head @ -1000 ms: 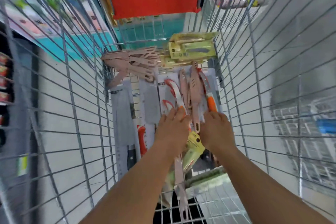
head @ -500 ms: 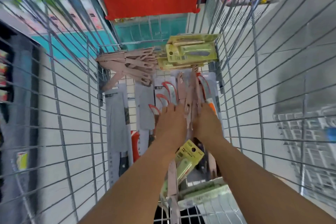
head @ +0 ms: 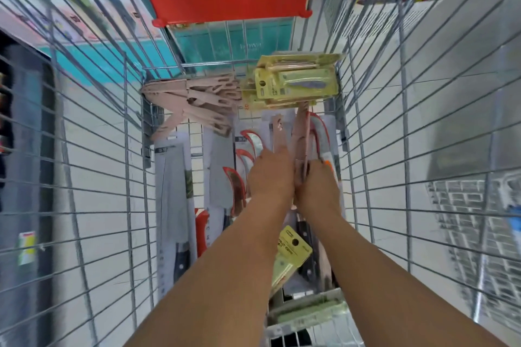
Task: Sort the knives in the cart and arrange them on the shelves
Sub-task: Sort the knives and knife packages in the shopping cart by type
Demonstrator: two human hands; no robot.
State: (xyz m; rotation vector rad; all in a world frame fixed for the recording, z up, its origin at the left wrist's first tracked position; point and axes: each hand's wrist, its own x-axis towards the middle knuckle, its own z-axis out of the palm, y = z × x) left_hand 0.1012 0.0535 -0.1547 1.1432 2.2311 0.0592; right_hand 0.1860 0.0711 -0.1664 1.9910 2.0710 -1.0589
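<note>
both arms reach down into the wire cart (head: 366, 127). the left hand (head: 272, 175) and right hand (head: 317, 186) are pressed side by side, together gripping a bunch of pink knives (head: 300, 138) standing on edge over the grey carded knives (head: 172, 177). more pink knives (head: 194, 98) and yellow knife packs (head: 296, 84) lie at the far end.

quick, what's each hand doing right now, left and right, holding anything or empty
Left hand: pressed against the pink knives in the cart; fingers hidden, grip cannot be told.
Right hand: fingers curled round the same pink knives.
</note>
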